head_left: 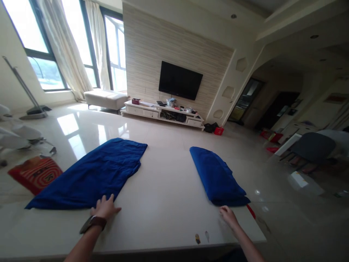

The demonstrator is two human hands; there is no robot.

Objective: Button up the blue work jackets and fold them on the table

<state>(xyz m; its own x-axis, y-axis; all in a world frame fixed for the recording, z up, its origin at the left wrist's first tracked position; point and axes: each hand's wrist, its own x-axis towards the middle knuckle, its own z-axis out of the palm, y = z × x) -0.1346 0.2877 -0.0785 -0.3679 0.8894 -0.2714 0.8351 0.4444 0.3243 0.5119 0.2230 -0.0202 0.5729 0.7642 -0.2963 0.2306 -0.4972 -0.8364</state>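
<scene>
On the left of the white table (163, 189) lies a wide blue garment (95, 174), loosely folded and wrinkled, its far end toward the room. My left hand (104, 209), with a dark watch on the wrist, is spread over its near right edge, fingertips on or just beside the cloth. A narrower folded blue garment (218, 176) rests on the right, its layers stacked along the near edge. Just below that edge is my right hand (228, 215), fingers drawn together; whether they pinch anything is too small to make out.
Two small marks or stickers, one yellowish (197, 238), are near the table's front edge. A red patterned bag (36, 174) stands beyond the left edge. A TV cabinet (163, 113) stands by the far wall, and a dark chair (312, 147) at right.
</scene>
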